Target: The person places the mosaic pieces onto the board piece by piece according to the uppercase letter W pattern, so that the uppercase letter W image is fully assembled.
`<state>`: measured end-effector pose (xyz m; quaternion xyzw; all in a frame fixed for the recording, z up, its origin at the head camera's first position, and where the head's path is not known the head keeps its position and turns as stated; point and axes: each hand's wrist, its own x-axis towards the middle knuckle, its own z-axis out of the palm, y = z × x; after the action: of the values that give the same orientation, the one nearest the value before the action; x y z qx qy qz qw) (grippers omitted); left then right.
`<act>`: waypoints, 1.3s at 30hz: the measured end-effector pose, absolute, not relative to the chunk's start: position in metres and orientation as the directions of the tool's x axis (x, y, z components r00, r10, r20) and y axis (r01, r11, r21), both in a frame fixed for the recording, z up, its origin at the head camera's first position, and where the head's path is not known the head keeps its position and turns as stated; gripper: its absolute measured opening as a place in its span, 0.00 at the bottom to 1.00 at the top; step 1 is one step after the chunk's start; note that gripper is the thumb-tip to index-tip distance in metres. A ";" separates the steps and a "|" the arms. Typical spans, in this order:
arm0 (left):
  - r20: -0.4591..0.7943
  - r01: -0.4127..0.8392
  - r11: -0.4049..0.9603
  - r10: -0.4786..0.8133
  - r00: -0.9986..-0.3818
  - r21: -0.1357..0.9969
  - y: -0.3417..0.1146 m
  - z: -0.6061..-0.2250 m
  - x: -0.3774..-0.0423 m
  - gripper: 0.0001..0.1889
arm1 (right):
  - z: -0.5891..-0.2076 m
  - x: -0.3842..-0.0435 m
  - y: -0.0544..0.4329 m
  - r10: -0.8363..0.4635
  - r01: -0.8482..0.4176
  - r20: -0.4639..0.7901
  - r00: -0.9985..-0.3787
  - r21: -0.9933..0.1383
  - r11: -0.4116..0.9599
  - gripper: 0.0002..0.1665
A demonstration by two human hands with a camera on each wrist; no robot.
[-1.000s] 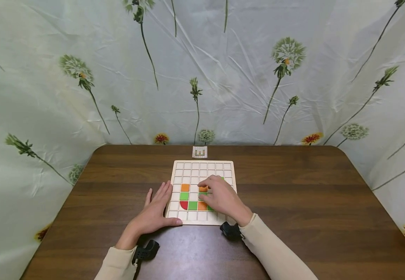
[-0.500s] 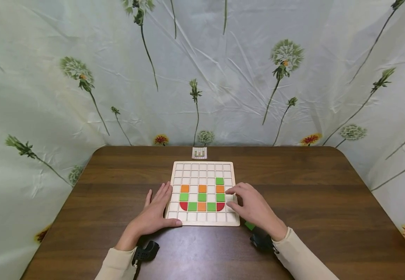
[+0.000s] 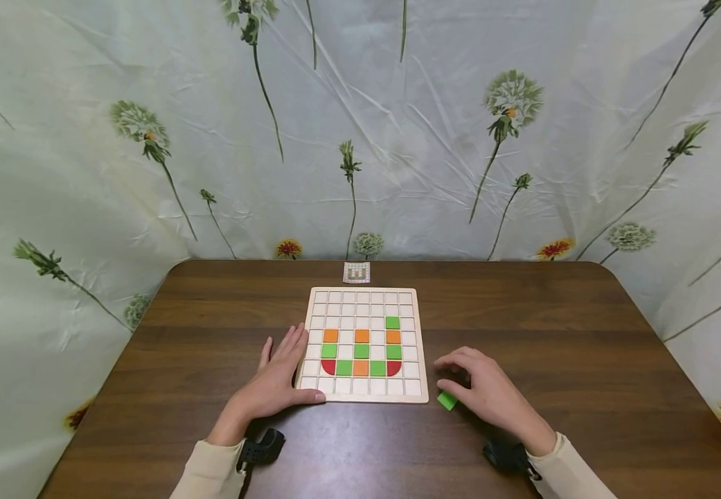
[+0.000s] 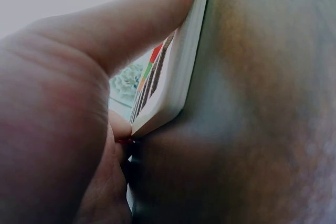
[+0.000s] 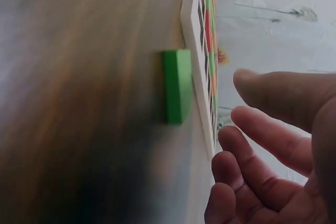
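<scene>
A pale wooden grid board (image 3: 424, 378) lies on the brown table. Orange (image 3: 362, 336), green (image 3: 361, 351) and rounded red tiles (image 3: 393, 368) sit in its squares, three columns joined by a bottom row. My left hand (image 3: 273, 384) rests against the board's left side, fingers straight, thumb on the front corner. In the left wrist view that thumb (image 4: 152, 17) lies over the rim. Right of the board's front corner, a loose green tile (image 5: 177, 86) lies on the table. My right hand (image 3: 491, 391) hovers beside it, fingers loosely bent and apart, nothing between them.
A small printed card (image 3: 357, 272) with a grid pattern lies behind the board, at the table's (image 3: 522, 319) back edge. A pale curtain (image 3: 422, 152) with flower prints hangs behind and at the sides. Both wrists wear black straps.
My right hand has moved from over the board's tiles rightward off the board, towards the loose green tile, uncovering the right column. My left hand has stayed at the board's edge.
</scene>
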<state>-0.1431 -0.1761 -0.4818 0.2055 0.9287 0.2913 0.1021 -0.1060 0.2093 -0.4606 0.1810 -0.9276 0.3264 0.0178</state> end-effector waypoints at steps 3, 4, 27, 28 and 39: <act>-0.057 0.331 0.742 0.444 -0.894 0.583 -0.176 -0.481 -0.143 0.65 | -0.461 -0.102 0.217 -0.335 -0.342 0.130 -0.933 -0.614 0.712 0.14; -0.053 0.333 0.742 0.444 -0.895 0.582 -0.176 -0.481 -0.143 0.65 | -0.461 -0.101 0.218 -0.343 -0.342 0.122 -0.931 -0.618 0.708 0.14; -0.083 0.312 0.746 0.439 -0.895 0.588 -0.175 -0.482 -0.143 0.66 | -0.466 -0.090 0.233 -0.497 -0.446 0.084 -0.864 -0.587 0.676 0.23; -0.082 0.312 0.745 0.439 -0.895 0.590 -0.175 -0.482 -0.143 0.66 | -0.466 -0.090 0.233 -0.497 -0.446 0.082 -0.864 -0.584 0.679 0.23; -0.066 0.324 0.745 0.442 -0.895 0.584 -0.176 -0.482 -0.143 0.65 | -0.467 -0.090 0.232 -0.493 -0.465 0.121 -0.862 -0.578 0.671 0.16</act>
<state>-0.1426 -0.1757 -0.4816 0.2062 0.9285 0.2919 0.1005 -0.0902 0.2320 -0.4665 0.2621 -0.9137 0.3098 -0.0229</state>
